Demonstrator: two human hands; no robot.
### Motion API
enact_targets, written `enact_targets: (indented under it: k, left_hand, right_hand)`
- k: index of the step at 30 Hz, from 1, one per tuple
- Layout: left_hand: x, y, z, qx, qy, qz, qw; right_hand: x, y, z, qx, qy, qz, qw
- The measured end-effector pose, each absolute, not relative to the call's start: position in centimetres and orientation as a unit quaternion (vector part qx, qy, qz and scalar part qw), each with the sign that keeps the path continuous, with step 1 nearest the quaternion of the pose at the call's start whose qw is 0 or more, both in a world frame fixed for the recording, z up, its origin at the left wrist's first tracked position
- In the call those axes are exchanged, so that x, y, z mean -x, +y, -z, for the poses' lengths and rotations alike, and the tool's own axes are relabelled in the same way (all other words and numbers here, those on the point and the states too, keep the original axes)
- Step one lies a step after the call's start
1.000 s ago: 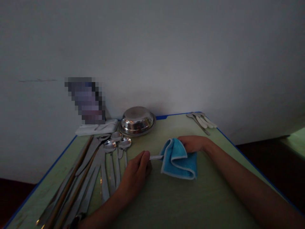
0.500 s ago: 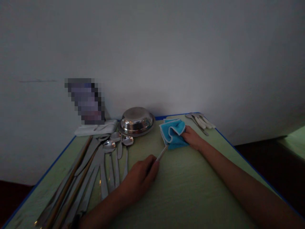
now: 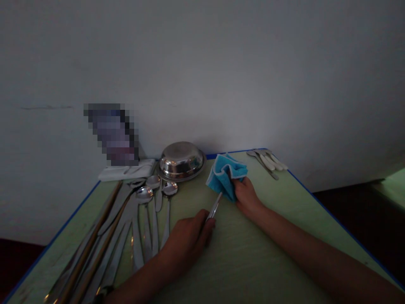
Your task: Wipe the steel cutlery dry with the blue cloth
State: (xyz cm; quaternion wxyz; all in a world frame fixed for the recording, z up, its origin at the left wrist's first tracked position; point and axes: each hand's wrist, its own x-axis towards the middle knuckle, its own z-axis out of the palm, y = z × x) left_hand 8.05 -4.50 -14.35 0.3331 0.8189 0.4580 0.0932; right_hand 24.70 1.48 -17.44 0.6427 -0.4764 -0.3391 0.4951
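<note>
My left hand [image 3: 190, 236] is closed around the handle of a metal utensil [image 3: 215, 207] that points up and to the right. Its far end disappears into a folded blue cloth [image 3: 224, 174]. My right hand [image 3: 245, 195] pinches that cloth around the utensil's tip, just right of the steel bowl [image 3: 181, 159]. What kind of utensil it is stays hidden by the cloth. Both forearms lie over the green table [image 3: 253, 253].
Several spoons [image 3: 156, 185] and long knives [image 3: 110, 236] lie in rows at the left. A white folded napkin [image 3: 126, 171] rests by the wall. A few white-handled utensils [image 3: 268, 161] lie at the far right corner. The table's blue edge [image 3: 316, 198] runs along the right.
The cloth and my right hand went from the table's middle toward the bowl. The utensil swung from lying sideways to pointing up-right, and my left hand shifted slightly right.
</note>
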Motion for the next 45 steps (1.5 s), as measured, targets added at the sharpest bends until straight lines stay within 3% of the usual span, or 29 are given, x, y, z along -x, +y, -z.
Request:
enact_targets:
  k: [10,17,25,36,45]
  left_hand:
    - [-7.9,-4.6,13.4,-0.826,0.435,-0.086,0.349]
    - [-7.5,-5.1,13.7,-0.845,0.428,-0.096,0.307]
    - [-7.5,-5.1,13.4,-0.836,0.416,-0.097,0.343]
    - [-7.7,-5.1,13.5,-0.834,0.417,-0.096,0.349]
    - [-7.6,-5.1,13.1,-0.816,0.406,-0.111,0.395]
  right_hand:
    - [-26.5,2.2,16.9,0.364,-0.399,-0.641,0.545]
    - [-28.1,2.9,17.0,0.386,-0.404,-0.657,0.506]
    - [-28.3,2.8,17.0,0.362,-0.433,-0.675,0.476]
    - [-28.5,3.5,16.9,0.467,-0.605,-0.407,0.500]
    - [-28.7,3.5,16.5,0.514,-0.578,-0.397,0.495]
